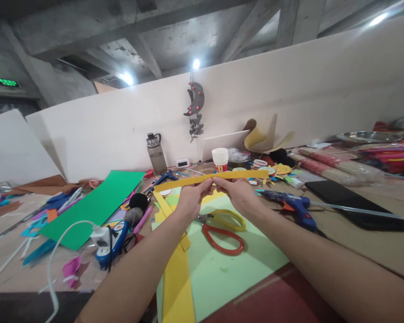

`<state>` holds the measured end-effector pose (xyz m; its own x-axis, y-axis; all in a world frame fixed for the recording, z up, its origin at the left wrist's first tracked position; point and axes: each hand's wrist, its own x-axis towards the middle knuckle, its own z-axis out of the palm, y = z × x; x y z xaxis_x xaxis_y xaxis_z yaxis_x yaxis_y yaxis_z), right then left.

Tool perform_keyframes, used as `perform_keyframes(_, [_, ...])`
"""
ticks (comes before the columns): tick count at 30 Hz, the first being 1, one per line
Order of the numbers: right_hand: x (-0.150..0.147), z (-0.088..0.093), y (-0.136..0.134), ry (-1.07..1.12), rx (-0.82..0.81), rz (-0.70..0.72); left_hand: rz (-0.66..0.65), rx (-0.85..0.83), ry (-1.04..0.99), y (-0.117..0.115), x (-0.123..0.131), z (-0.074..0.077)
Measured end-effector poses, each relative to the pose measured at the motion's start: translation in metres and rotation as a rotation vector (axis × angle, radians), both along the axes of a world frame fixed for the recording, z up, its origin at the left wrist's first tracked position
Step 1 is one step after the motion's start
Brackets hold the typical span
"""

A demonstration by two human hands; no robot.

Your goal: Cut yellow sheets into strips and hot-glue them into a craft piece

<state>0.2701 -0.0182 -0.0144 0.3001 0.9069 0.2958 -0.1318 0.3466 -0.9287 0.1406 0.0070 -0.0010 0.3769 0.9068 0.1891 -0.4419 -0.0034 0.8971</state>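
Both hands pinch a long yellow paper strip (175, 182) near its middle, above the work surface. My left hand (192, 197) and my right hand (236, 193) nearly meet at the thumbs, and the strip's two ends reach out past them. Under the hands lie scissors (222, 242) with one red and one yellow handle loop; their blades are partly hidden by my left hand. They rest on a pale green sheet (242, 278). More yellow strips (177, 291) lie on that sheet's left side, partly beneath my left forearm.
A blue glue gun (296, 206) lies right of my right hand, beside a black slab (353, 204). To the left are a green sheet (97, 206) and a blue power strip (112, 244) with a white cable. A paper cup (220, 158) and a bottle (156, 154) stand behind.
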Motion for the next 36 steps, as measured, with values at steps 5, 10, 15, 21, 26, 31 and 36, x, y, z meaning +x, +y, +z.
perform_keyframes(5, [0.002,0.006,-0.003,0.177,0.001,0.052,0.041,-0.046,-0.02,0.003,-0.002,0.001])
perform_keyframes(10, [0.013,0.015,-0.001,0.288,0.048,-0.02,0.106,-0.063,-0.063,0.017,-0.012,0.005])
perform_keyframes(15, [0.019,0.021,-0.002,0.296,0.089,-0.084,0.172,-0.069,-0.16,0.032,-0.025,0.009])
perform_keyframes(21, [0.014,0.016,-0.002,0.29,0.111,-0.019,0.176,-0.056,-0.303,0.033,-0.023,0.012])
perform_keyframes(26, [0.014,0.007,0.003,0.233,0.127,-0.014,0.108,-0.085,-0.222,0.031,-0.019,0.013])
perform_keyframes(31, [0.015,0.003,0.005,0.084,0.146,0.013,0.15,-0.082,-0.24,0.042,-0.028,0.014])
perform_keyframes(36, [0.013,0.011,-0.002,-0.074,0.154,-0.001,0.164,-0.045,-0.209,0.044,-0.032,0.015])
